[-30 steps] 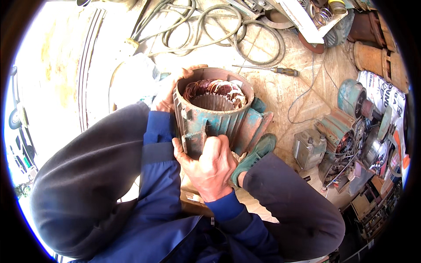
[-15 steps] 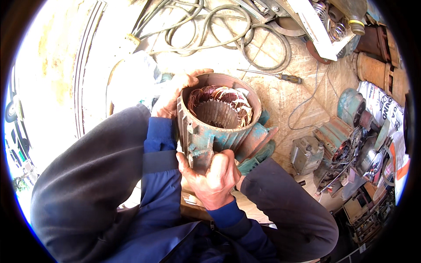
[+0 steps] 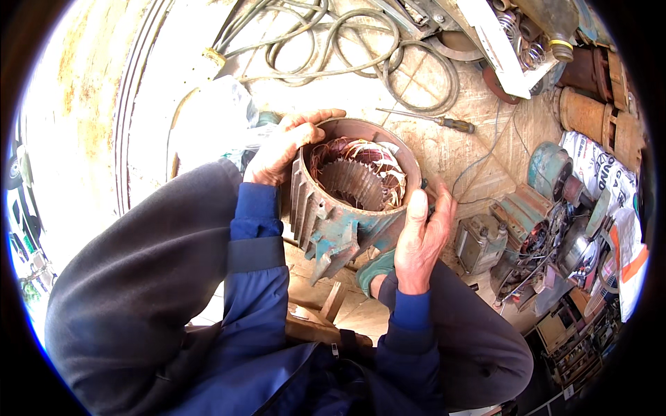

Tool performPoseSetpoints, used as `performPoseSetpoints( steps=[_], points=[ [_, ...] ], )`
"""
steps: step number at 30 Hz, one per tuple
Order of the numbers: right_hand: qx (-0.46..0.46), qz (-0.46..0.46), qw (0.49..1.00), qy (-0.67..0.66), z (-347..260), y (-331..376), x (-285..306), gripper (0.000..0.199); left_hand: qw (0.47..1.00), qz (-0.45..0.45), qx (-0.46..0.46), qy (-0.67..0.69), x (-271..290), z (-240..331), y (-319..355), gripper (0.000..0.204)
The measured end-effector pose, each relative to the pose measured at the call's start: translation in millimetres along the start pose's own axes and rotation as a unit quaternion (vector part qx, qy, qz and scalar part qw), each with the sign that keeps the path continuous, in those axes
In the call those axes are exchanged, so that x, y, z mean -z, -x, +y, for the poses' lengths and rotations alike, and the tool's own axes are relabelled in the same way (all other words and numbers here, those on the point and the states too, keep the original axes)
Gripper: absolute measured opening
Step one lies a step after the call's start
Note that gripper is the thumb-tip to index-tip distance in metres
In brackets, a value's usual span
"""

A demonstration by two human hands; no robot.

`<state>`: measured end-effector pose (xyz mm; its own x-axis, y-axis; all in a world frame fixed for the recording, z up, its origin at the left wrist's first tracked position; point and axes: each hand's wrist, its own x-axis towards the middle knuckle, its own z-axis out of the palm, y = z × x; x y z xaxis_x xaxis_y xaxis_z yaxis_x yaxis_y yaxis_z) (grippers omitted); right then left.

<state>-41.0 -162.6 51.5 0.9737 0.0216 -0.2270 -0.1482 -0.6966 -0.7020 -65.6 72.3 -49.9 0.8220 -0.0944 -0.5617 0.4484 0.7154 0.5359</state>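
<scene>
An electric motor housing [image 3: 333, 225] stands upright between my knees, its round mouth facing up. Its ribbed shell is rusty with worn teal paint. Inside sits a ring of stator windings [image 3: 371, 156], reddish with white ties, around a slotted core. My left hand [image 3: 281, 149] grips the housing's left side, thumb at the rim and fingers reaching along the far edge. Against the right side is my right hand [image 3: 423, 236], thumb upright by the rim and fingers extended along the outside. Part of its contact is hidden. A metal foot of the housing points toward me.
Coiled cable [image 3: 326, 55] and a screwdriver [image 3: 444, 123] lie on the floor beyond. At right are a grey metal block [image 3: 479, 243], motor parts [image 3: 548, 170] and a printed sack [image 3: 600, 163]. A wooden piece [image 3: 312, 315] is below the housing; clear plastic [image 3: 229, 118] lies left.
My right hand has left the near foot of the housing and moved to its right side. The housing has turned and shifted slightly right. My left hand stays at the left rim.
</scene>
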Motion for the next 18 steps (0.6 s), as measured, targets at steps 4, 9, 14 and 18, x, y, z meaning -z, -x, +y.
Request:
performPoseSetpoints(
  steps=[4,9,14,18],
  points=[
    [0.000,0.006,1.000,0.006,9.8,0.7,3.0,0.052,1.000,-0.009,-0.017,-0.007,-1.7,-5.3,-6.6,0.058],
    [-0.010,0.015,1.000,0.006,10.1,10.0,6.2,0.041,0.995,-0.003,-0.039,-0.091,-2.8,-9.0,-20.8,0.070],
    [-0.024,0.015,1.000,-0.004,15.0,13.1,7.3,0.038,0.996,0.007,-0.045,-0.076,-5.3,-10.2,-26.5,0.066],
    [-0.015,0.016,1.000,-0.005,7.8,11.2,7.0,0.035,0.999,0.003,-0.029,-0.041,-6.3,-7.5,-20.7,0.062]
  ],
)
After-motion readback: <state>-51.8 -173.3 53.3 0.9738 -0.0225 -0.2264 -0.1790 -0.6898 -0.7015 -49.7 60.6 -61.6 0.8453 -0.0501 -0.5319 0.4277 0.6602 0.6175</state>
